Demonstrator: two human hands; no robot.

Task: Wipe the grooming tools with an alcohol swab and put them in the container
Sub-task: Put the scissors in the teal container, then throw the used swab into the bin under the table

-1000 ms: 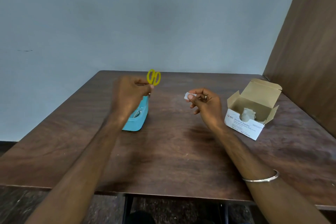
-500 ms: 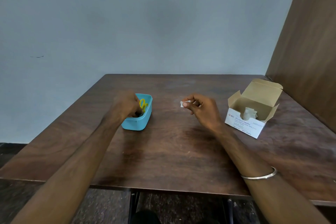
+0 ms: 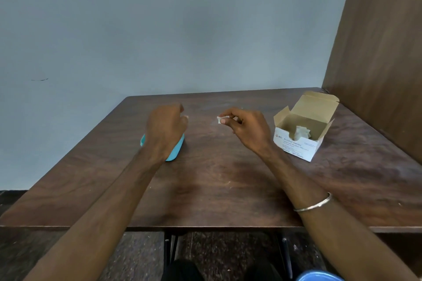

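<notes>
Head cam: left hand [image 3: 165, 128] curled loosely above the teal container [image 3: 175, 151], grip apparently empty, right hand [image 3: 245, 129] pinching the swab [image 3: 220, 119] right of it, no tools left out, so probably nearly finished.

Both forearms are seen bare to the lower edge of the view, with no sleeves shown. A thin silver bangle [image 3: 313, 205] is worn around the right forearm, a little above the wrist. No ring or watch can be made out on the left hand [image 3: 164, 128] or the right hand [image 3: 245, 128]. The fingernails are kept short.
</notes>
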